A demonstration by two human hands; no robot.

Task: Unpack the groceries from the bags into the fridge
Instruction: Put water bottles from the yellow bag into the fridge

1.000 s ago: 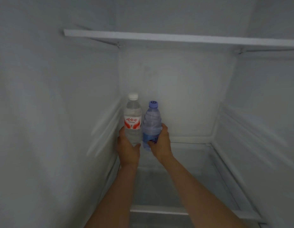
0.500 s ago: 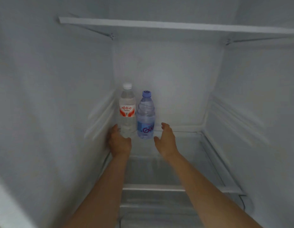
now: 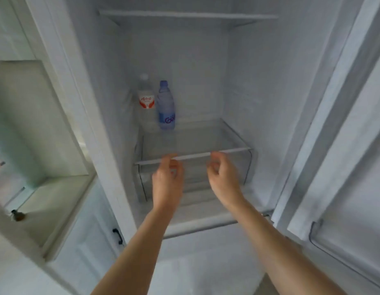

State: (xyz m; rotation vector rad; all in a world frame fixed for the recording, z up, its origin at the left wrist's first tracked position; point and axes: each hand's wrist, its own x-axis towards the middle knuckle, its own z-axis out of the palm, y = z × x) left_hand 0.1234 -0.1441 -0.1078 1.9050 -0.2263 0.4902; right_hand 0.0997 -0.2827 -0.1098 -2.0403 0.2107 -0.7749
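Two water bottles stand upright side by side at the back left of the fridge's glass shelf (image 3: 206, 155): a clear one with a red and white label (image 3: 146, 101) and a blue one with a blue label (image 3: 166, 107). My left hand (image 3: 168, 179) and my right hand (image 3: 222, 177) hang in front of the shelf's front edge, well short of the bottles. Both hold nothing, with fingers loosely curled. No grocery bags are in view.
A second shelf (image 3: 189, 14) spans the fridge higher up. A clear drawer (image 3: 246, 167) sits under the glass shelf. The open fridge door (image 3: 344, 167) stands at the right. White cabinets with a black handle (image 3: 117, 236) and a lit alcove (image 3: 46, 145) lie at the left.
Both hands let go of the bottles and drew back out of the fridge toward me. The bottles stay standing on the shelf. My view pulled back, showing the door and cabinets.
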